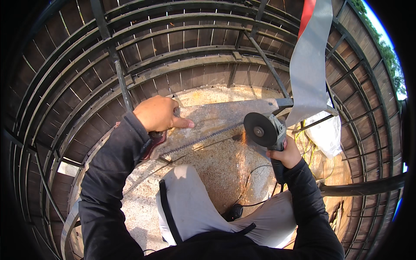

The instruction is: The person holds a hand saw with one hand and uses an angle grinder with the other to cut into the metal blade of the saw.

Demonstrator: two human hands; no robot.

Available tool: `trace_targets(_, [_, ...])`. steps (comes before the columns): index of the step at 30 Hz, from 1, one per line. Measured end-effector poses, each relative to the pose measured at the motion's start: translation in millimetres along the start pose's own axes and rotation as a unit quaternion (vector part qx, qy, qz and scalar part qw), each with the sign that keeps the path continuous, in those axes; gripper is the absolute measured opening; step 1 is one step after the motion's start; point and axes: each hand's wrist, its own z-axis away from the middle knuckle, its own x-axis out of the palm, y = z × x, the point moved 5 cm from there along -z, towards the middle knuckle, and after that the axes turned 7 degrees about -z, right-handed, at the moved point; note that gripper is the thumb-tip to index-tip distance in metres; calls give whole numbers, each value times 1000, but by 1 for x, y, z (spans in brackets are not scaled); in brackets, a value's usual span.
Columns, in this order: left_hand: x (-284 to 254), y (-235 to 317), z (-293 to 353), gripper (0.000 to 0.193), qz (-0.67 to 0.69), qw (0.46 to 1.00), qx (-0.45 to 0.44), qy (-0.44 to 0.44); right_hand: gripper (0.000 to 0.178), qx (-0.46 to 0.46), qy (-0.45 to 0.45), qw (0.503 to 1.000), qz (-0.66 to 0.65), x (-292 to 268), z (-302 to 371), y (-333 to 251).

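Observation:
A rusty handsaw (216, 116) lies across in front of me, its toothed edge toward me and its reddish handle (154, 145) at the left. My left hand (158, 115) grips it at the handle end, thumb flat on the blade. In my right hand (287, 154) is an angle grinder (280, 128) with a dark round disc (261, 131) facing up. The disc is close to the toothed edge, near the saw's narrow end. Orange sparks (243, 160) stream down from there toward the floor. Whether the disc touches the teeth is hidden.
Dark metal bars (182, 30) and a brown slatted wall (190, 76) curve around me. A grey strip (310, 65) hangs at the upper right. Beside it are a white plastic bag (326, 138) and yellow cord (308, 145). A black cable (255, 203) runs between my legs.

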Motion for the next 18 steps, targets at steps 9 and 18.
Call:
trace_targets(9, [2, 0, 0, 83, 3, 1000, 7, 8, 45, -11, 16, 1000, -23, -3, 8, -5])
trace_targets(18, [3, -1, -4, 79, 8, 999, 24, 38, 54, -10, 25, 1000, -12, -23, 15, -5])
